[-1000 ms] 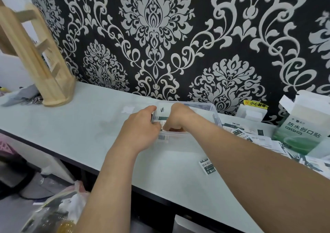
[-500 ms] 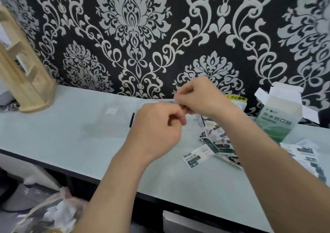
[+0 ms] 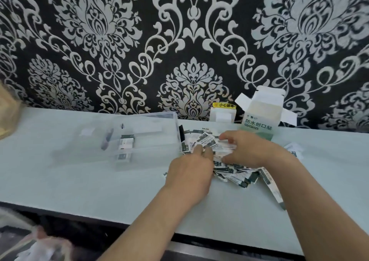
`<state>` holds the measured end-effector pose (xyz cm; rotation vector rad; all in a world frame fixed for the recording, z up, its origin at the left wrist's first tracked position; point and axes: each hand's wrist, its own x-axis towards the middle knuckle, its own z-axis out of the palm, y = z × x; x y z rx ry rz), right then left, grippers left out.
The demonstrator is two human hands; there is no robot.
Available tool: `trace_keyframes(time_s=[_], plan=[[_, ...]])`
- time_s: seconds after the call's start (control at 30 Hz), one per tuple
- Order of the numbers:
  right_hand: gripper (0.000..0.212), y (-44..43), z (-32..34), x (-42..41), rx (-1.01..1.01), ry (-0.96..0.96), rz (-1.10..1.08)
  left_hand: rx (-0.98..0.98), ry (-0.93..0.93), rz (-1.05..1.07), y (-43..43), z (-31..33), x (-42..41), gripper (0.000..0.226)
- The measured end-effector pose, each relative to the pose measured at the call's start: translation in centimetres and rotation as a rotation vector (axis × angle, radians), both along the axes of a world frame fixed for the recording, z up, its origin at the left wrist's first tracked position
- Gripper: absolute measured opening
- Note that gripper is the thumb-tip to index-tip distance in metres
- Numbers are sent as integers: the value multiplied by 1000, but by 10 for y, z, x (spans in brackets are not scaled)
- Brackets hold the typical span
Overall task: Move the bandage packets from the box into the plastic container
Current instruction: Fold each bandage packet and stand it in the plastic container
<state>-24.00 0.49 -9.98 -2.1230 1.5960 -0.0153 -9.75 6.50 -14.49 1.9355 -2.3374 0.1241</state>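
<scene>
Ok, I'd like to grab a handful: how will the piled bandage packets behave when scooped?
The bandage packets look thin and flat, so probably light and bendy. They overlap in a heap, so some will likely slide out. The table looks smooth, so pushing should shift them easily.

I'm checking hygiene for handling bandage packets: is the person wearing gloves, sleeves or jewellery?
No. The left hand and right hand are bare: no gloves, rings or watch, and no sleeve shows anywhere up to the picture's edge.
</scene>
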Motion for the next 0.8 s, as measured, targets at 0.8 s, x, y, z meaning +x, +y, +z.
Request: trace_keyframes(time_s=[0.8], plan=[[20, -9, 6, -25, -126, -208, 40, -413, 480, -161, -12, 17, 35, 19]])
